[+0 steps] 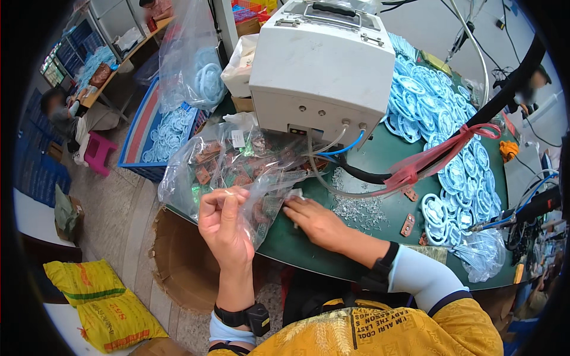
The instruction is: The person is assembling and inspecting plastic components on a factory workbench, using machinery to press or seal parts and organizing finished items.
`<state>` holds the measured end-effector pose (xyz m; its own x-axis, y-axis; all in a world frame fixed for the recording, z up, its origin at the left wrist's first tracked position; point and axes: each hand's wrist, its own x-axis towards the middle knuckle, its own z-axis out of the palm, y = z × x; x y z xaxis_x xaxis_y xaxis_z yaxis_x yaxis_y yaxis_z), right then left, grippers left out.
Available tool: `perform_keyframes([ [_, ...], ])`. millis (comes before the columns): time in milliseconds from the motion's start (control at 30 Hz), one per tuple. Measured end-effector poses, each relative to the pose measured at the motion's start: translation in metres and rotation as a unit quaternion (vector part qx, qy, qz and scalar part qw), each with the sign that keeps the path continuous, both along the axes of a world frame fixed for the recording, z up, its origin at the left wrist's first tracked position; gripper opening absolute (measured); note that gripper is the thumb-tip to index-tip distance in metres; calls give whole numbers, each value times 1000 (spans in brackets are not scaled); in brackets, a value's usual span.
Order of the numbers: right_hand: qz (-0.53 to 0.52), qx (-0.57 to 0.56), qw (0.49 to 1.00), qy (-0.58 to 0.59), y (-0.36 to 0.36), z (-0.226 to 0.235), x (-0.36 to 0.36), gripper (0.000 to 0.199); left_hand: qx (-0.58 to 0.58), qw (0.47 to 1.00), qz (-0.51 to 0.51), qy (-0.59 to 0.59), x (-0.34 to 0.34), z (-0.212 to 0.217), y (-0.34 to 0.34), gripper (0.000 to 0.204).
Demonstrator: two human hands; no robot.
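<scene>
The left hand (pixel 222 222) is raised just off the near left edge of the green surface (pixel 356 249), its fingers (pixel 228 199) pinched closed on the upper lip of a clear plastic bag (pixel 237 172). The bag spreads away from that pinch toward the far left, its long axis running from the near edge up toward the white machine (pixel 320 59), with its mouth at the near end by both hands. Inside it lies a heap of small brown and green circuit boards (pixel 234 163), jumbled with no common direction.

The right hand (pixel 314 222) lies palm down on the surface just right of the bag's mouth, fingers stretched toward the left and their tips under the crumpled plastic; whether they grip a board there cannot be told.

Right of that hand a scatter of small silvery metal bits (pixel 356 204) lies on the surface. Two loose brown boards (pixel 407 224) rest beyond it, toward the right edge. A broad pile of pale blue ring-shaped parts (pixel 439 118) covers the far right part of the surface. A black hose tied with red strips (pixel 427 163) crosses from the machine toward the right. Off the left edge, a blue crate (pixel 133 142) on the floor holds more blue rings, and an open cardboard box (pixel 178 261) stands below the near edge.
</scene>
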<state>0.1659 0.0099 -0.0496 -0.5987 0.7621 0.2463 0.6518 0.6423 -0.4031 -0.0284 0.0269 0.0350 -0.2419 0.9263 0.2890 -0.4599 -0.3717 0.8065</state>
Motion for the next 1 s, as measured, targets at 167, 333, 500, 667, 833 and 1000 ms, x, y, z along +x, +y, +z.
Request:
perform_keyframes([
  [167, 73, 8, 997, -22, -8, 1, -39, 45, 16, 1000, -12, 8, 3, 7, 3, 5],
  [333, 121, 18, 990, -76, -42, 10, 3, 48, 18, 999, -8, 30, 1, 3, 0, 3],
  [500, 41, -12, 993, -106, -61, 19, 64, 48, 5, 1000, -3, 10, 1, -4, -2, 4],
  [667, -17, 46, 999, -20, -39, 21, 64, 41, 6, 1000, 0, -6, 2, -5, -5, 5],
  [833, 19, 119, 992, -42, 14, 1, 10, 42, 2, 1000, -1, 21, 5, -3, -7, 5],
  [1000, -71, 94, 992, -38, 41, -10, 12, 33, 3, 1000, -12, 18, 3, -3, -14, 6],
])
